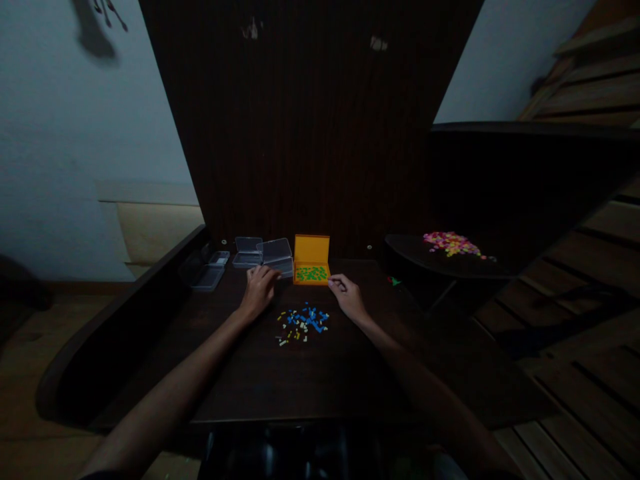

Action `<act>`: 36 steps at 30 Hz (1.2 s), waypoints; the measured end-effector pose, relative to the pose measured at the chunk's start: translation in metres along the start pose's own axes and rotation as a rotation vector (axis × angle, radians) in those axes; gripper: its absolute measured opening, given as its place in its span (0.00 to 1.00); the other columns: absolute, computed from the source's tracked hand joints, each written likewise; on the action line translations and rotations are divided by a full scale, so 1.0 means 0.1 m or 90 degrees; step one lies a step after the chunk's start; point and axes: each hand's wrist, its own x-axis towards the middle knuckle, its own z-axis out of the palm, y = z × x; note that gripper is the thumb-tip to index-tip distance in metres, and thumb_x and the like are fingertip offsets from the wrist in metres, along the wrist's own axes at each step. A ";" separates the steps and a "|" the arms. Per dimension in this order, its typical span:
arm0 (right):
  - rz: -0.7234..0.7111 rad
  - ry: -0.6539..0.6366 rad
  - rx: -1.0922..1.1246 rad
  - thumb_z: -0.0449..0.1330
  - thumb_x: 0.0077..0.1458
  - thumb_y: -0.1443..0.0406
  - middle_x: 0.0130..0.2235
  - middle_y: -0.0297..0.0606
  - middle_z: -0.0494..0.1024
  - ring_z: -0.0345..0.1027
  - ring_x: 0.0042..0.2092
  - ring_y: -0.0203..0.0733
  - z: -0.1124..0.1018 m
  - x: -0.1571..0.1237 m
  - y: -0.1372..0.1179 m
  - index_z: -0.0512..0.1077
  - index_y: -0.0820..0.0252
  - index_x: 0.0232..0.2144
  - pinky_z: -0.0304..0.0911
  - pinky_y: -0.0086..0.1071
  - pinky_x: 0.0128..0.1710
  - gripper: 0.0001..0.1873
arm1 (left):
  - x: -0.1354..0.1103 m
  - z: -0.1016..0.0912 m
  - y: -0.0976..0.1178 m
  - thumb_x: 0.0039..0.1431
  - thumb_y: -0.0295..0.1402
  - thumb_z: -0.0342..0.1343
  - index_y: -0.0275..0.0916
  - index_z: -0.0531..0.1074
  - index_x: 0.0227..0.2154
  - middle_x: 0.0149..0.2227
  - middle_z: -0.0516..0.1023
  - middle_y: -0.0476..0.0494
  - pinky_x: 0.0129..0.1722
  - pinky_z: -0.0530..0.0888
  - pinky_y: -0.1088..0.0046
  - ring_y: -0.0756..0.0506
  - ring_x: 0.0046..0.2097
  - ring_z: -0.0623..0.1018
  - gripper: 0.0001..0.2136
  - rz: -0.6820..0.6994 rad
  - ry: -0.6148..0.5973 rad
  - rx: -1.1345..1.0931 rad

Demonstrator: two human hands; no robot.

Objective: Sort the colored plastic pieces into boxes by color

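Note:
An orange-yellow box (312, 249) stands on the table with its lid raised and many small green pieces (312, 273) inside. My right hand (349, 299) is at its front right corner, fingertips drawn together in a pinch; what lies between them is too small to make out. To the left, my left hand (259, 291) has loosely bent fingers, with index and thumb apart, close to the front of a clear plastic box (277, 251) whose lid is up. Between my forearms lies a loose pile of small blue, white and yellow pieces (305, 323).
More clear boxes with raised lids stand left: one behind my left hand (248, 247), another by the side rail (208, 277). A heap of pink and yellow pieces (453, 244) lies on the right shelf (425, 257). Small green and red bits (394, 281) rest near the shelf's base.

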 end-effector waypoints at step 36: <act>0.019 -0.090 0.256 0.59 0.55 0.51 0.31 0.37 0.77 0.71 0.34 0.40 0.25 -0.07 -0.15 0.72 0.59 0.45 0.67 0.35 0.37 0.21 | -0.03 0.00 0.31 0.50 0.37 0.62 0.41 0.58 0.61 0.61 0.63 0.36 0.53 0.71 0.59 0.37 0.57 0.69 0.35 -0.179 -0.176 -0.712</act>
